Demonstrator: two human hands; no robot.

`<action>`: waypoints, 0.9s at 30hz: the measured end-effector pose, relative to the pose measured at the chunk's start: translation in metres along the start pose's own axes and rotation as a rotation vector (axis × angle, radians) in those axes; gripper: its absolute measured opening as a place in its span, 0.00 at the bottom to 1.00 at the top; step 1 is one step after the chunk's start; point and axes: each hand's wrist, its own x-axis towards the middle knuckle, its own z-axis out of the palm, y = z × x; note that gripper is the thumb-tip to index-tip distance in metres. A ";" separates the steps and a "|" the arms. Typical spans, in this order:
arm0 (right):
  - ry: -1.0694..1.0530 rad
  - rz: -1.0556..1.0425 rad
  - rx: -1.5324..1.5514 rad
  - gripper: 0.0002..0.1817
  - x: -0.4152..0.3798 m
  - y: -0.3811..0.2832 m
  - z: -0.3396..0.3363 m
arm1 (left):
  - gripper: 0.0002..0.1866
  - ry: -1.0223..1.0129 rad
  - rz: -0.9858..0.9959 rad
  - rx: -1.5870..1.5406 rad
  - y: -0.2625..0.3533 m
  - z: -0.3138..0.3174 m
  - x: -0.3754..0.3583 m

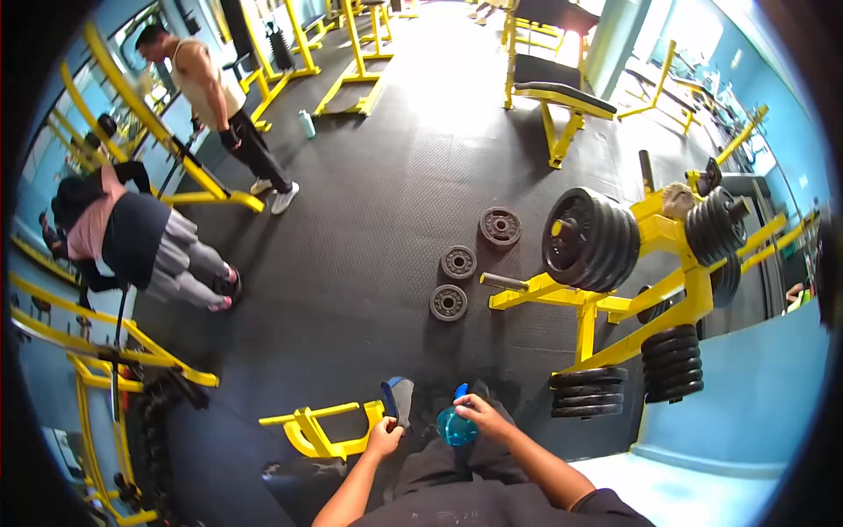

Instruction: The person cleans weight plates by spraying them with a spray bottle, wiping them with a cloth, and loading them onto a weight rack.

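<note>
My right hand (481, 415) is closed at the top of a translucent blue bottle (457, 428), which is upright above my lap. My left hand (385, 436) is closed, with its fingers together beside a grey and blue shoe (399, 400); whether something small is between the fingers does not show. Just left of it is a yellow metal frame (321, 432). Dark clothing covers my legs, and the tip of my other shoe (462, 392) is partly hidden behind the bottle and hand.
Three weight plates (449, 302) lie on the black floor ahead. A yellow rack (584, 325) with stacked plates (587, 239) stands to the right. One person (206, 83) stands at the upper left; another person (132, 233) bends over by yellow equipment. A light bottle (306, 124) stands farther off.
</note>
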 end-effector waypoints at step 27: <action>0.422 -0.410 -0.317 0.45 0.338 -0.321 -0.178 | 0.11 0.290 0.082 -0.307 0.320 -0.084 0.325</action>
